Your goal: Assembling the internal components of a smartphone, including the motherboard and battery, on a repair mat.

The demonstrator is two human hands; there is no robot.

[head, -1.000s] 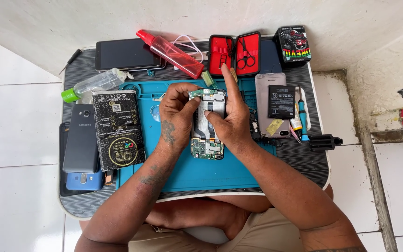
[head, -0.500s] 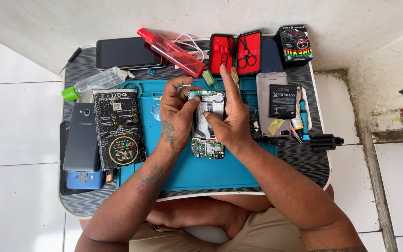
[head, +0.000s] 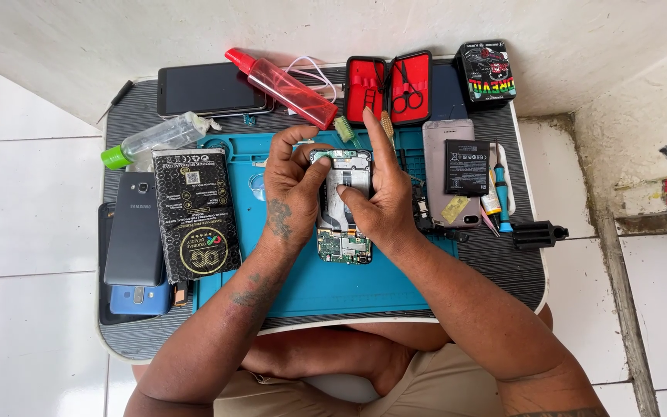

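An opened phone (head: 343, 207) with its back off, showing a green circuit board at the near end, lies on a blue work mat (head: 310, 286). My left hand (head: 291, 189) grips the phone's upper left side, thumb pressing on its top edge. My right hand (head: 380, 197) rests on the phone's right side, thumb on the inside of the frame and index finger stretched up past the top edge. Both hands are touching the phone.
A black box (head: 194, 212), stacked phones (head: 134, 232), a green-capped clear bottle (head: 156, 139), a red spray bottle (head: 283, 87), a dark phone (head: 208, 89), a red tool case (head: 391, 86), a loose battery (head: 466, 167) on a phone back, and screwdrivers (head: 501, 193) ring the mat on the small grey table (head: 519, 262).
My hands have shifted slightly on the phone; the left thumb has moved onto the top edge. The phone stays in the same place on the mat.
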